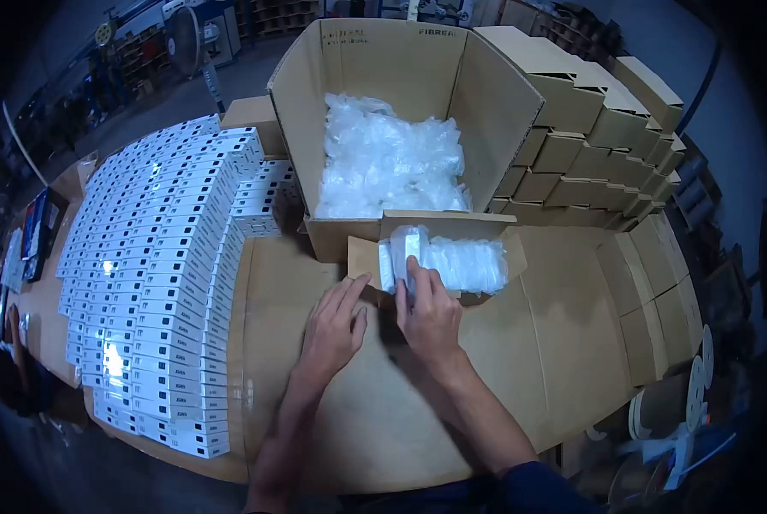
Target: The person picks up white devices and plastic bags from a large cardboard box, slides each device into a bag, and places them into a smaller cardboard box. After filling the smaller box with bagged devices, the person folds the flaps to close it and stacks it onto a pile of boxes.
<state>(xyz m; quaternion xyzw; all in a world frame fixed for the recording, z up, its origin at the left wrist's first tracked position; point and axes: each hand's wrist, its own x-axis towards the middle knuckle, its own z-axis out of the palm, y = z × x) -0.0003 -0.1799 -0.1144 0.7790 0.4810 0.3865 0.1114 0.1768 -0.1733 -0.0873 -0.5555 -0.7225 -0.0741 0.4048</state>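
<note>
My right hand [428,313] grips a plastic-wrapped white packet [409,248] between thumb and fingers, at the left part of a small open carton [365,259]. Several similar wrapped packets [469,264] stand in a row in that carton, right of my fingers. My left hand [335,325] is at the carton's left flap, its fingertips against or close to the cardboard; the fingers are stretched and the thumb is apart. Behind the small carton is a large open box [383,73] with a heap of clear plastic-wrapped pieces [388,158] inside.
Tall stacks of white boxes [156,283] with black squares rise on the left of the cardboard-covered table [358,428]. Folded brown cartons [572,154] are piled at the back right. More brown cartons [649,300] stand along the right edge, with white reels [696,385] beyond.
</note>
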